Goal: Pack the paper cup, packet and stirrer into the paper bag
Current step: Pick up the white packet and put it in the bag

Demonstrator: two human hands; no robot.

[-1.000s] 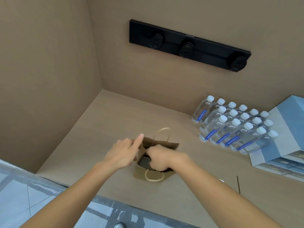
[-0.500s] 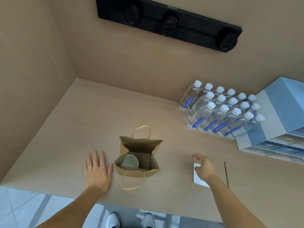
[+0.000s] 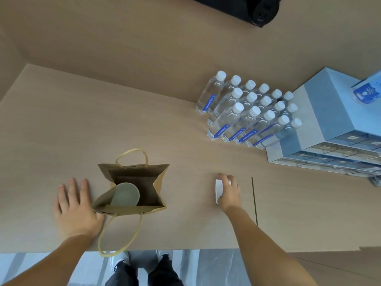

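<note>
The brown paper bag [image 3: 158,182] stands open on the wooden counter, one string handle hanging over the front edge. Inside it lies the pale paper cup [image 3: 125,195], tilted toward the left wall. My left hand [image 3: 74,205] rests flat on the counter, fingers spread, touching the bag's left lower corner. My right hand [image 3: 228,190] is to the right of the bag, its fingers closed over the white packet [image 3: 217,189], which is lifted at one edge. The thin dark stirrer [image 3: 254,201] lies on the counter just right of that hand.
Several water bottles [image 3: 247,112] stand in rows at the back right, beside a blue-grey drawer box [image 3: 329,124]. A black socket strip [image 3: 257,9] hangs on the back wall. The counter's front edge [image 3: 185,249] runs just below my forearms.
My right hand left the bag, moved right and closed on the white packet. My left hand let go of the bag's rim and lies flat beside it. The cup stays inside.
</note>
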